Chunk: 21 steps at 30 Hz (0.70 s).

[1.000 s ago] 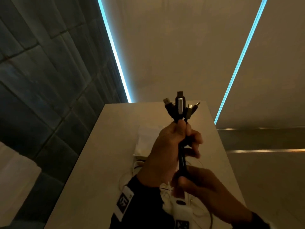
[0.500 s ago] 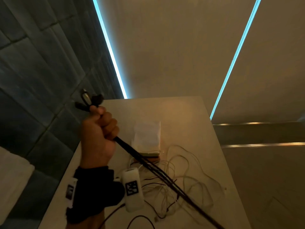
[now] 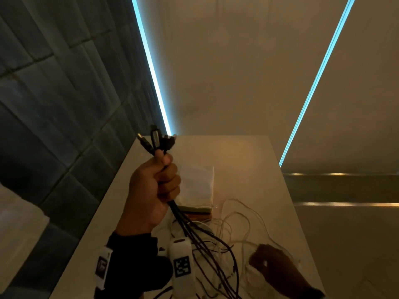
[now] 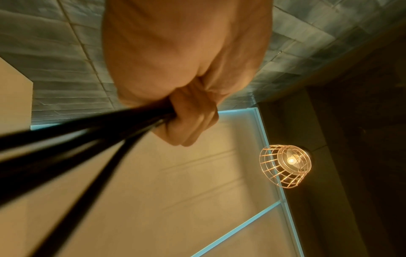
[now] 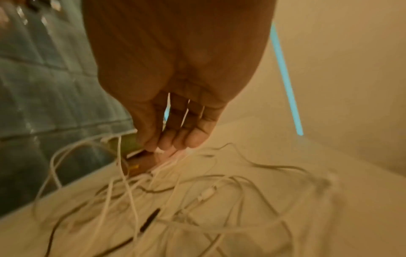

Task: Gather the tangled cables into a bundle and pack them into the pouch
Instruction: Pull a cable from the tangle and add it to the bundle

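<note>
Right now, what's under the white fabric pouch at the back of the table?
The white fabric pouch lies on a thin stack of flat things, greenish over orange-brown edges; only the near edges show. What they are is covered.

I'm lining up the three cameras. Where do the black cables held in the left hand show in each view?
Head: black cables left of centre, plugs up, trailing down to the table.
Left wrist: blurred dark strands from the fist to the left edge.
Right wrist: not identifiable.
Shared landmark: blue light strip.
</note>
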### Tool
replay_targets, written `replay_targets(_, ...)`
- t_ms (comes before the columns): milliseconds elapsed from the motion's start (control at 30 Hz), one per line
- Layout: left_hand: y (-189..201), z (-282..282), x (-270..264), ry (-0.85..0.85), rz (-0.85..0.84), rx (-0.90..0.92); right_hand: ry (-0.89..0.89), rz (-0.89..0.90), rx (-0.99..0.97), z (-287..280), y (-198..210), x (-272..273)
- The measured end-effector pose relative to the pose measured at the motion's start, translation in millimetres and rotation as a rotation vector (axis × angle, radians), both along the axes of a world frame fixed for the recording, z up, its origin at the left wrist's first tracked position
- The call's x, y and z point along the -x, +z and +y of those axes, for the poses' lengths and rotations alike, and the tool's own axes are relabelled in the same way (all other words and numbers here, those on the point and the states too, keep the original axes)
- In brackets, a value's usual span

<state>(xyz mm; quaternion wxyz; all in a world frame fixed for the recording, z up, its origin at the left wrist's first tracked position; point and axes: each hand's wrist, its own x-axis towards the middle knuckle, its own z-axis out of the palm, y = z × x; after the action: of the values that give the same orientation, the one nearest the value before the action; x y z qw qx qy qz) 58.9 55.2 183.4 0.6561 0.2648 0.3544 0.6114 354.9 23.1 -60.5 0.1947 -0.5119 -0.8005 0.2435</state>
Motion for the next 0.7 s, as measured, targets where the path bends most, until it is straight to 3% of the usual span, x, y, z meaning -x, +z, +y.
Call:
replay_targets(67, 0.1, 1.2, -4.3, -0.022, 0.016, 0.009, 0.186, -0.15, 0.146, 12.2, -12.3, 26.3)
replay_targets(200, 1.9, 0.1, -5.1, -0.026, 0.07, -0.006, 0.324, -0.516, 0.156, 24.1, -31.4, 40.0)
replay_targets(400, -3.7, 1.3, -2.6, -0.034, 0.102, -0.014, 0.466, -0.665, 0.099, 29.6, -31.6, 49.9)
replay_targets(433, -5.0, 1.6, -2.7, -0.034, 0.112, -0.014, 0.468, -0.635, 0.164, 28.4, -29.5, 47.4)
replay_targets(533, -9.0, 2.2, -2.3, -0.025, 0.172, -0.025, 0.351, -0.325, 0.264, 38.6, -3.9, 43.1)
replay_targets(600, -11.7, 3.5, -4.9, -0.038, 0.221, -0.018, 0.238, -0.017, 0.356, 50.3, 25.8, 47.3)
replay_targets(700, -15.8, 4.4, -13.9, -0.078, 0.318, 0.0, 0.043, 0.586, 0.492, 61.3, 64.5, 65.2)
